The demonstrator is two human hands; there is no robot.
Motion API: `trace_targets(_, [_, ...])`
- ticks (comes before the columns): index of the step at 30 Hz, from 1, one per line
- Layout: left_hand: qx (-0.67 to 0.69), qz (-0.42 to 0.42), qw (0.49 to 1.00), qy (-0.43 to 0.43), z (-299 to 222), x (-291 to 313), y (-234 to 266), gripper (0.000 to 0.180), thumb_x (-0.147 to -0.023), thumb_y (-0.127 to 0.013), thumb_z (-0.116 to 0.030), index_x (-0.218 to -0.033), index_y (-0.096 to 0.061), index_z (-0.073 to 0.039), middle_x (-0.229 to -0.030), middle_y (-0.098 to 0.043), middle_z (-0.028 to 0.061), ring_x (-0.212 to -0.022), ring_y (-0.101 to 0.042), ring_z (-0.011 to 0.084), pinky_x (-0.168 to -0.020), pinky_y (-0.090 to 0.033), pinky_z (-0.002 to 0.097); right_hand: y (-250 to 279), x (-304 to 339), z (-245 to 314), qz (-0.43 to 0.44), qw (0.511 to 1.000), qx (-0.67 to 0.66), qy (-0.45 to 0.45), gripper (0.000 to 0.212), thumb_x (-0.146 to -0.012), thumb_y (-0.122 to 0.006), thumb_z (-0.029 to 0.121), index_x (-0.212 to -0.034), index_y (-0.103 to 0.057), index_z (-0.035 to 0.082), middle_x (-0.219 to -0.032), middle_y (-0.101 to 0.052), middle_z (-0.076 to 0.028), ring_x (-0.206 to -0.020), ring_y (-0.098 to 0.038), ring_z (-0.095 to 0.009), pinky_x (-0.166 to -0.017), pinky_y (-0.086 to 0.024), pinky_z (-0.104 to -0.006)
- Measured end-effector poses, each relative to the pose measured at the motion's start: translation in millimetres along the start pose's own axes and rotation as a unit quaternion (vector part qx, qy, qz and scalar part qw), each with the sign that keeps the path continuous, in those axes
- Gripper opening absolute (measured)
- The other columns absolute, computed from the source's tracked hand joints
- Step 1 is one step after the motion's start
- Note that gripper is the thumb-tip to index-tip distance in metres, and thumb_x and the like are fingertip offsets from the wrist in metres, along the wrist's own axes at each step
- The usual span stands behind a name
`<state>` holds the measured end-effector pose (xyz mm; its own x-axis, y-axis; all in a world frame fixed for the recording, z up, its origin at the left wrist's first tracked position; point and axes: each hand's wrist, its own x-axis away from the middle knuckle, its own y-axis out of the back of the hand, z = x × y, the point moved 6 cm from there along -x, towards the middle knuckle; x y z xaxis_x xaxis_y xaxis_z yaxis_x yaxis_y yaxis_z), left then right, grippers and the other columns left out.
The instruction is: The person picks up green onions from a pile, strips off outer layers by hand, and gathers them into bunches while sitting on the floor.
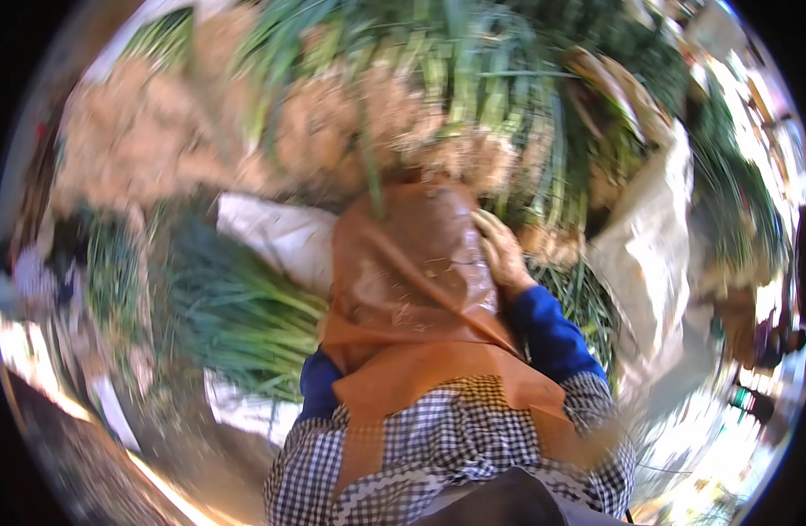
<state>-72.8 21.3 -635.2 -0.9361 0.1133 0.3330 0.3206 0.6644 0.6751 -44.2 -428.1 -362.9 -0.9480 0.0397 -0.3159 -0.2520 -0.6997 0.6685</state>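
My right hand [501, 252] lies flat against the right side of my brown leather-like apron [411, 263], fingers stretched out and holding nothing. My left hand does not show; only its blue sleeve [319, 384] appears beside the apron. Just beyond my lap spread long-leaved green onions [464, 79], with roots matted in brown soil. One green leaf [371, 167] hangs over the apron's far edge. Another bundle of green onions [245, 302] rests to the left of my lap.
Pale sheeting [276, 237] lies by the left bundle, and a whitish sack [644, 263] rises on the right. Piled soil-covered roots [140, 140] stretch across the far left. More green onions [736, 184] stand at far right. Motion blurs the surroundings.
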Motion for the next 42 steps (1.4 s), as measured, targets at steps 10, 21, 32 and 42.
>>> trace_targets(10, [-0.133,0.137,0.954,0.232,79.7,63.7,49.9,0.020,-0.083,-0.053,-0.023,-0.092,-0.062,-0.007,-0.084,-0.064,0.0147,-0.072,-0.061,0.0284,-0.064,-0.048,0.0385,2.9,282.9,-165.5,0.213,0.888,0.297,-0.280,0.040,-0.078,-0.054,0.042,-0.100,-0.059,0.009,-0.107,-0.057,-0.013,-0.105,-0.050,-0.031,-0.095,-0.034,-0.0439])
trace_targets(21, [-0.014,-0.028,0.992,0.121,-38.1,-51.9,100.0,0.023,-0.084,-0.052,-0.021,-0.094,-0.060,-0.002,-0.084,-0.063,0.0163,-0.071,-0.060,0.0269,-0.066,-0.048,0.0363,142.7,73.8,-171.6,-0.088,0.897,0.204,-0.382,0.035,-0.081,-0.055,0.037,-0.079,-0.065,0.003,-0.076,-0.063,-0.017,-0.077,-0.063,-0.031,-0.066,-0.048,-0.0406])
trace_targets(32, [0.370,0.267,0.855,-0.248,-498.3,15.0,-50.2,0.037,-0.086,-0.056,-0.015,-0.119,-0.047,0.000,-0.115,-0.054,0.0140,-0.105,-0.053,0.0196,-0.091,-0.043,0.0276,150.0,71.1,-153.1,-0.140,0.896,0.130,-0.400,0.032,-0.073,-0.061,0.036,-0.073,-0.060,0.005,-0.069,-0.063,-0.015,-0.069,-0.062,-0.029,-0.064,-0.048,-0.0380])
trace_targets(42, [0.431,0.579,0.664,0.195,-450.5,71.9,-211.2,0.021,-0.091,-0.046,-0.034,-0.080,-0.050,-0.016,-0.058,-0.036,-0.0068,-0.045,-0.031,0.0053,-0.038,-0.024,0.0190,61.2,94.4,-136.0,-0.136,0.768,-0.492,-0.387,0.017,-0.088,-0.055,0.022,-0.089,-0.059,0.005,-0.066,-0.053,0.002,-0.051,-0.046,-0.006,-0.047,-0.038,-0.0200])
